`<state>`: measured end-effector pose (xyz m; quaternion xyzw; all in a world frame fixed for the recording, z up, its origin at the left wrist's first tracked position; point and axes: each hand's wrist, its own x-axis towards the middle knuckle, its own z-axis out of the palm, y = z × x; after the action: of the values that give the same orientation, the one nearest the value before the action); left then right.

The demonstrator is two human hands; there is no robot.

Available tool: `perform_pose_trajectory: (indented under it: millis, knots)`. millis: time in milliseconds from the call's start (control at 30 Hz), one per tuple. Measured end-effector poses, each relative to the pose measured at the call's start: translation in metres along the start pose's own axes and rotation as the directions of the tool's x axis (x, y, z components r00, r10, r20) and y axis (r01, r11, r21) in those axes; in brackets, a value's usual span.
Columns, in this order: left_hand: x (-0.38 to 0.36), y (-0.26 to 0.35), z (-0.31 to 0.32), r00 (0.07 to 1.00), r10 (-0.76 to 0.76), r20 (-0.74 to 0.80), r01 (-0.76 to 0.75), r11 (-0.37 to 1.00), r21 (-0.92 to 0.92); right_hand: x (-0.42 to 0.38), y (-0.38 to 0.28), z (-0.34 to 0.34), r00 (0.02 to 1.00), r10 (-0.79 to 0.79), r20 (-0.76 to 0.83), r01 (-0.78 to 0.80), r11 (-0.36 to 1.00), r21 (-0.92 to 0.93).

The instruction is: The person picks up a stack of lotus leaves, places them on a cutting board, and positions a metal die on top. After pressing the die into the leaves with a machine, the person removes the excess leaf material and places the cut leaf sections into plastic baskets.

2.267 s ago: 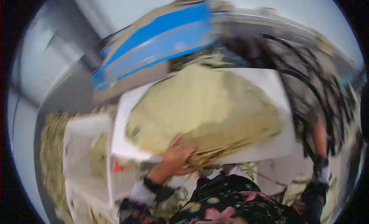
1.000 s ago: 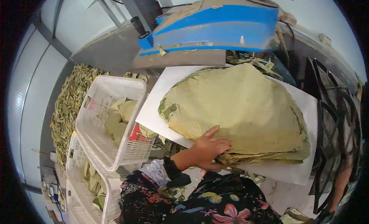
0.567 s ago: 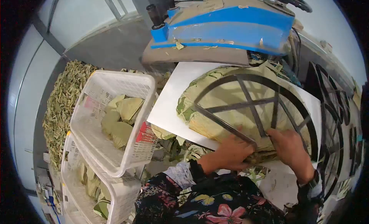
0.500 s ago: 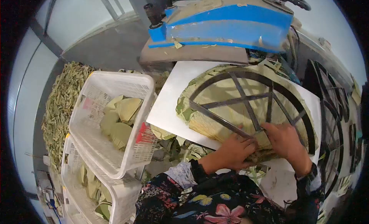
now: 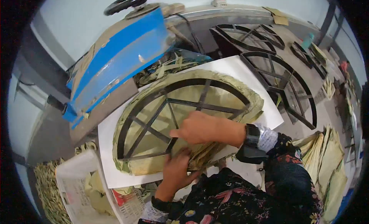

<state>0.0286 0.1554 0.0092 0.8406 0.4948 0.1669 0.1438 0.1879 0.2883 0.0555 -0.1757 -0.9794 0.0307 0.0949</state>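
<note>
At the near left a white basket (image 5: 78,187) holds cut leaf pieces, with loose leaf scraps (image 5: 44,189) heaped beyond its left edge; neither matters to the step in hand except as clutter to keep elbows away from. Right of that lies the white board (image 5: 111,174), and on it the thick stack of leaves (image 5: 184,108) with the black metal frame (image 5: 153,108), a fan-shaped die with spokes, lying flat on top. The left hand (image 5: 177,172) sits at the near edge of the stack, fingers (image 5: 169,158) spread and pressing on the leaves beside the frame's near corner, gripping nothing that I can make out. The right hand (image 5: 201,127) reaches across from the right, palm down over the spokes, fingers (image 5: 175,133) loosely curled on a bar rather than closed round it. To seat the frame well, I judge it should lie wholly within the leaf outline, with the stack pinned so the layers do not slide, and both hands kept on top of the bars. Far left, the blue press (image 5: 115,70) overhangs the board; to the far right spare frames (image 5: 284,81) rest on the desk (image 5: 326,112)
</note>
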Motion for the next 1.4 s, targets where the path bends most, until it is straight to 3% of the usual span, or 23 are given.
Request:
perform_pose_trajectory:
  millis: [133,233,367,533,633,833,900,933,1000,1033,1133,1167,1233,1400]
  knots:
    - [-0.001,-0.005,0.007,1.000,0.008,-0.007,-0.008,1.000,0.005,-0.005,0.008,0.009,0.998,0.028,0.049,-0.027,0.999,-0.036]
    - [0.003,0.001,0.001,0.999,0.003,-0.032,-0.005,0.999,-0.045,-0.009,0.005,0.011,1.000,0.024,-0.003,-0.024,0.997,0.068]
    - [0.004,0.000,0.003,0.995,0.013,-0.096,-0.019,0.998,-0.064,-0.010,0.006,0.022,0.998,0.055,0.029,-0.055,0.998,0.008]
    - [0.004,0.007,-0.003,0.999,-0.051,0.006,0.051,0.997,-0.049,-0.011,0.007,0.024,0.997,0.017,0.073,-0.014,0.999,-0.040]
    - [0.001,0.000,0.002,0.998,0.005,-0.063,-0.010,0.996,-0.085,-0.011,0.011,0.021,0.998,0.032,0.056,-0.033,0.999,0.020]
    - [-0.001,0.001,0.003,0.999,-0.013,-0.037,0.010,0.995,-0.095,-0.014,0.014,0.030,0.999,-0.030,-0.039,0.028,0.999,-0.031]
    - [0.003,0.005,-0.001,0.999,-0.050,-0.014,0.048,0.993,-0.111,-0.015,0.008,0.025,0.984,0.092,0.153,-0.088,0.995,-0.038]
    - [0.003,0.008,-0.004,0.996,-0.089,0.011,0.090,0.988,-0.122,-0.019,0.007,0.023,0.984,0.102,0.149,-0.097,0.995,-0.037]
    - [0.003,0.009,-0.017,1.000,-0.015,0.007,0.016,0.992,-0.123,-0.029,0.007,0.019,0.977,0.066,-0.201,-0.066,0.998,0.005]
    - [0.003,0.009,-0.025,0.999,0.048,-0.007,-0.048,0.990,-0.129,-0.040,0.006,0.013,0.975,0.080,-0.206,-0.080,0.997,0.005]
    - [0.017,0.013,-0.056,0.987,0.142,-0.075,-0.155,0.961,-0.231,-0.105,0.001,0.004,0.779,0.349,-0.522,-0.325,0.935,0.140]
    - [0.030,0.020,-0.065,0.994,0.104,-0.024,-0.107,0.979,-0.175,-0.128,0.001,0.007,0.676,0.433,-0.596,-0.438,0.887,0.147]
    - [0.067,0.030,-0.066,0.993,0.121,-0.005,-0.120,0.984,-0.135,-0.168,0.010,0.022,0.521,0.523,-0.674,-0.475,0.834,0.280]
    - [0.143,0.051,-0.028,0.979,0.186,0.083,-0.188,0.982,0.020,-0.192,-0.005,0.020,0.522,0.586,-0.620,-0.558,0.784,0.272]
